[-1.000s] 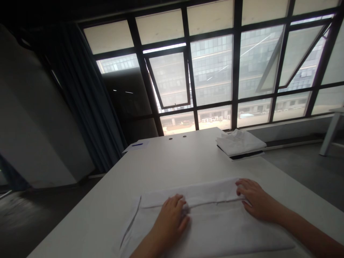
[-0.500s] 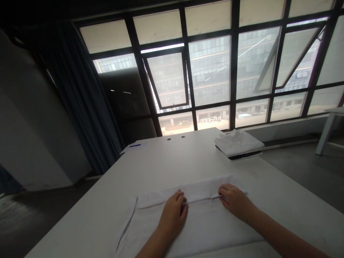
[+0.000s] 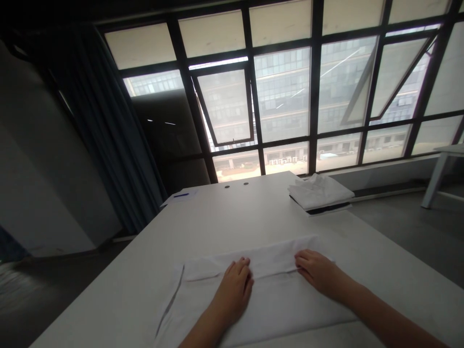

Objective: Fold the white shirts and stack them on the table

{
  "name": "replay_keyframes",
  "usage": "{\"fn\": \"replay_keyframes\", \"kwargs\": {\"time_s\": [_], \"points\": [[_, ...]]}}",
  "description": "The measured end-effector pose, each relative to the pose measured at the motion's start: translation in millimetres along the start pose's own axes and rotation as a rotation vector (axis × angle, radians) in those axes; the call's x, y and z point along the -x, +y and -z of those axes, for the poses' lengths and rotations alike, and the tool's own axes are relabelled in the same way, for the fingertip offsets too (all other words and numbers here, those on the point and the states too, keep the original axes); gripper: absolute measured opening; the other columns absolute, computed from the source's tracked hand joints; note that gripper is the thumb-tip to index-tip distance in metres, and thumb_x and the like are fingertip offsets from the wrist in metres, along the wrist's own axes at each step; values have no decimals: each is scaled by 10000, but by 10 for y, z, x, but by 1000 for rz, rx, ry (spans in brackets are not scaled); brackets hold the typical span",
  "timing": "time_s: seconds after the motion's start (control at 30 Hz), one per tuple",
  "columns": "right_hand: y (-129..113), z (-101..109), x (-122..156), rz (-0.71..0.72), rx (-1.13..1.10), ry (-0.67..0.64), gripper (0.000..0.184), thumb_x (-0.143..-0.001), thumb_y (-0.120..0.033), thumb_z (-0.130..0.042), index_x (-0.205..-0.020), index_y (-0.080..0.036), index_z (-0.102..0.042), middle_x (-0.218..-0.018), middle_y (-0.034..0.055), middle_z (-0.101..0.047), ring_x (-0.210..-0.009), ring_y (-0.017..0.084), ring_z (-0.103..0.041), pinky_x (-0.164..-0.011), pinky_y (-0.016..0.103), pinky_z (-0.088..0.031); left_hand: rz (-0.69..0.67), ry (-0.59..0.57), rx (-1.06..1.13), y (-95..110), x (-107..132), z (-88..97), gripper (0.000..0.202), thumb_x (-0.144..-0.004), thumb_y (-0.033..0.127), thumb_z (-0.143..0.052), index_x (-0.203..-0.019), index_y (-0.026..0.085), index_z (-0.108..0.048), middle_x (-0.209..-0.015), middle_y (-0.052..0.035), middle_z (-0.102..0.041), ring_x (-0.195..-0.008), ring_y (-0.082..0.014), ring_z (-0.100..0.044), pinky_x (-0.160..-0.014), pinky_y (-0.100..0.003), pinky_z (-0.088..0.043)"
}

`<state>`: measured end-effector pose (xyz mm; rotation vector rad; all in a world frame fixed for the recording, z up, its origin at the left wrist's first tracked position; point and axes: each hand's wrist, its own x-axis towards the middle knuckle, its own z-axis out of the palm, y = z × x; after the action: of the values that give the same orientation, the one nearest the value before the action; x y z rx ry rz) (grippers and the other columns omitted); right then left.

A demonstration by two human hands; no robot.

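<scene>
White cloth [image 3: 268,309] is laid flat at the near end of the table [image 3: 217,217], with a folded band doubled along its far side. The left hand [image 3: 234,290] and right hand [image 3: 319,273] are pressed open on that band, with nothing pinched. Dragged pressure could shift the fold, and the cloth's left side could be pushed over the nearby table edge [image 3: 97,275]; open room is left rightward and toward the folded white stack [image 3: 319,193].

A white desk [image 3: 217,222] is provided as the work surface. A folded white cloth [image 3: 275,309] is laid flat near its near edge. A folded white garment stack [image 3: 319,193] is placed at the far right, and a white sheet [image 3: 180,197] at the far left. Two round grommets [image 3: 236,184] are set near the far edge.
</scene>
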<state>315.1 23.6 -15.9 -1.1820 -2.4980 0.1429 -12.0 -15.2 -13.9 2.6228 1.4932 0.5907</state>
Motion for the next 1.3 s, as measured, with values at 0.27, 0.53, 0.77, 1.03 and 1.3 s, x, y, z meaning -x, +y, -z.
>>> {"fn": "replay_keyframes", "kwargs": {"time_s": [0.27,0.53,0.77,1.03,1.3], "points": [[47,198,62,-87,-62,-104,207,-870,-178,-482,-882,-207,-686,-1050,91,-688,-992,225,-623,-920,344,-463,0,-76,-79,-9,-20,-20,339,-995,199,-438,-1271,315,-597,-1474,-26,-515,-1397,-237,-426,-1176,-528,-314],[515,331,183,-283,93,-82,242,-851,-292,-529,-666,-194,-649,-955,102,-710,-819,214,-648,-787,334,-489,-49,-86,-82,53,-43,79,331,-987,181,-410,-1268,242,-574,-1421,-63,-558,-1374,-227,-450,-1197,-522,-270],[242,-12,56,-164,115,93,452,-967,-445,-457,-1318,-210,-616,-1436,147,-539,-1313,306,-490,-1103,498,-352,-7,-170,-35,128,-84,82,397,-964,457,-502,-1287,228,-539,-1557,-82,-396,-1477,-275,-266,-1221,-544,-178],[394,-317,155,-207,72,-148,592,-998,-578,-266,-1544,-349,-288,-1614,42,-274,-1489,316,-202,-1173,621,-170,103,-219,-73,16,-24,38,450,-962,491,-460,-1320,227,-530,-1602,-73,-313,-1496,-278,-212,-1217,-556,-148],[778,-259,3,-440,345,74,609,-924,-367,-359,-1435,-59,-481,-1494,254,-431,-1439,414,-293,-1147,678,-134,203,-283,-101,-136,23,34,764,-941,674,-350,-1577,276,-205,-1642,-73,-101,-1505,-354,-38,-1192,-622,-62]]}}
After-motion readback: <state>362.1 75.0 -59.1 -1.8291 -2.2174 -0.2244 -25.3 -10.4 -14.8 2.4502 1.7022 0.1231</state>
